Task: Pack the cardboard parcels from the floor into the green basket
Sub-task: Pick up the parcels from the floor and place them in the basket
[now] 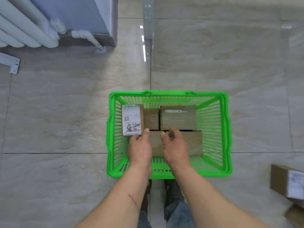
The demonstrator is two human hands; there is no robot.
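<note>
The green basket [225,134] stands on the tiled floor in front of me. Three cardboard parcels lie inside it. A parcel with a white shipping label [131,120] sits at the far left, a plain taped parcel [178,118] at the far right, and a long parcel [194,143] lies across the near side. My left hand [139,148] pinches the near edge of the labelled parcel, thumb on top. My right hand [175,146] hovers over the long parcel with its fingers loosely curled and nothing in them.
Two more cardboard parcels lie on the floor at the right edge, one with a white label [287,182] and one [296,214] nearer to me. A white radiator [24,30] and its pipe are at the far left. My legs are just behind the basket.
</note>
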